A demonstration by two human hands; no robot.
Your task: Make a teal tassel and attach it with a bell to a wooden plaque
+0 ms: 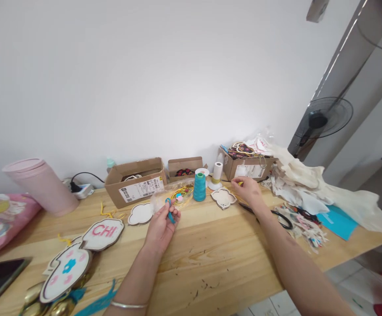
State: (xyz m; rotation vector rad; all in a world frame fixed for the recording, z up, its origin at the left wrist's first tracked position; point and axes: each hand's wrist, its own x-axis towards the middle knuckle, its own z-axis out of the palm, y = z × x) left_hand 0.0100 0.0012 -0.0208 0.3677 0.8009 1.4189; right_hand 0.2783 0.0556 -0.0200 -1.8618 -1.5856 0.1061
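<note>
Blue loop (170, 216) is pinched in left hand (161, 224), probably for steady control, while right hand (249, 191) grips small yellow thing (240, 184).

I had my left hand (163, 224) curled with its palm showing, my right hand (249, 191) farther forward, back uppermost

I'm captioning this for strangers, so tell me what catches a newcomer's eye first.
Likely the teal thread cone, upright near the centre, beyond and to the right of the left hand, which holds a blue loop. Next, the white plaque lettered CHI in pink, at left, and the pink tumbler farther left.
</note>
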